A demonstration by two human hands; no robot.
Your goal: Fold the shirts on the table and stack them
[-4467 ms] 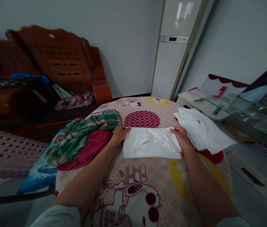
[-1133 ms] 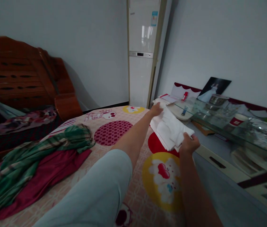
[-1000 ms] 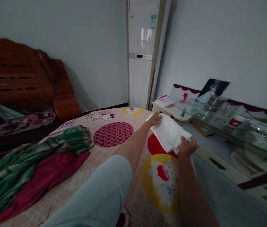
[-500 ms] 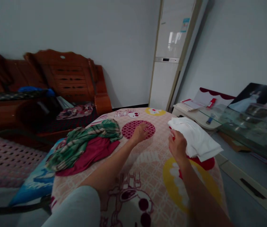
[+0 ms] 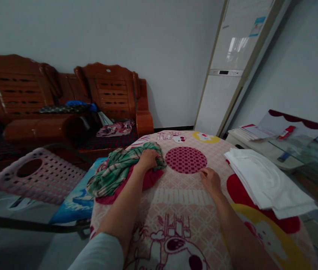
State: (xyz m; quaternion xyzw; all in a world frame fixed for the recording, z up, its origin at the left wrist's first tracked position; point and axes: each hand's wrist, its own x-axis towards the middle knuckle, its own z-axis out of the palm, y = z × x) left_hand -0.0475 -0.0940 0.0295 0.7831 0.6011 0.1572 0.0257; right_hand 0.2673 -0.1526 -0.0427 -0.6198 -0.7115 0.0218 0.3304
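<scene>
My left hand point(image 5: 148, 159) is at the right end of a crumpled green plaid cloth point(image 5: 116, 170), its fingers curled into the fabric. Under the plaid cloth lies a dark pink cloth point(image 5: 154, 179), partly covered. My right hand point(image 5: 211, 180) hovers low over the tablecloth near the pink dotted oval, fingers loosely bent and apart, holding nothing. To its right, a folded white garment point(image 5: 266, 180) rests flat on the table. My left fingertips are partly hidden by the hand itself.
The round table wears a patterned pink tablecloth point(image 5: 181, 210). On the left stand a woven chair point(image 5: 54, 174) with a blue cushion point(image 5: 77, 202) and a carved wooden sofa point(image 5: 113, 90). A white cabinet-like appliance point(image 5: 217, 101) fills the corner; a glass shelf point(image 5: 302, 150) is at right.
My left hand has moved left from the dotted oval onto the plaid cloth. The right hand has come away from the white garment toward the middle. The view has turned left.
</scene>
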